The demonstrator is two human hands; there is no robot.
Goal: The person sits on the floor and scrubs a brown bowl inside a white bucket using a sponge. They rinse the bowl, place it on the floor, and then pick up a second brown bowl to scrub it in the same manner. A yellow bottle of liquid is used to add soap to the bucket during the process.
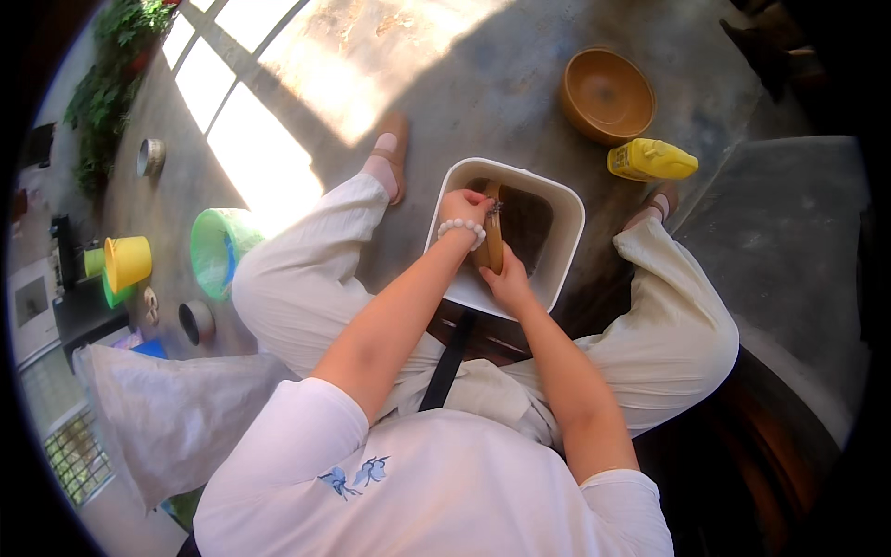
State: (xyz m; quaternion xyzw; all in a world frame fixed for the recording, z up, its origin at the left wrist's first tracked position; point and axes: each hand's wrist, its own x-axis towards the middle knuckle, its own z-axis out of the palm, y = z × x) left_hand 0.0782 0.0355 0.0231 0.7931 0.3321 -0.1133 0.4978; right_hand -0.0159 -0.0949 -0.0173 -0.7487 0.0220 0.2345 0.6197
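Note:
A white, square-mouthed plastic bucket (572,209) with dark contents stands between my knees. Over its opening, my right hand (511,280) grips the lower end of a tan dish-like object (494,240), seen nearly edge-on. My left hand (465,207), a white bead bracelet at its wrist, is at the upper end of this object. Its fingers pinch a small dark, shiny scouring pad (495,207) against the tan surface. The fingers hide part of the pad, and the far side of the tan object is out of sight.
A brown bowl (608,97) and a yellow plastic bottle (651,160) are ahead on the right of the concrete floor. At left are a green basin (209,254), a yellow bucket (129,263), a metal pot (196,322) and a pale sack (174,418).

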